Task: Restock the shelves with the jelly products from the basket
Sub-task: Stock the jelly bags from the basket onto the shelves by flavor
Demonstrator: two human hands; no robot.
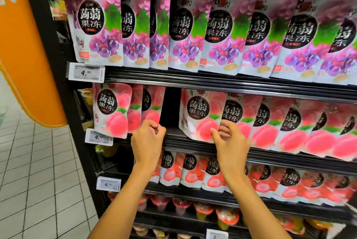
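- Your 2 bare forearms reach up from the bottom of the view toward the middle shelf (185, 141) of a black rack.
- Your left hand (147, 140) is closed in a pinch on the lower right corner of a peach jelly pouch (153, 103), the rightmost of 3 standing at the left end of that shelf.
- Your right hand (231, 142) grips the lower right edge of a second peach jelly pouch (199, 115): the thumb lies across the front and the fingers curl behind it. That pouch leads a long overlapping row of peach pouches (293, 128) running off to the right.
- Between the 2 held pouches there is a dark gap (172, 107) (the back of the shelf shows through it).
- 1 level down, partly hidden by your wrists, stands a row of red-fruit pouches (193, 171); below those are clear jelly cups (181, 206) with red lids.
- On the level above, grape pouches (218, 32) stand upright and overlap from left to right.
- A white price tag (86, 72) reading 4.90 clips to the left end of the top rail; the lower tags are too blurred to read.
- Left of the rack are an orange pillar (25, 45) and a pale tiled floor (38, 171).
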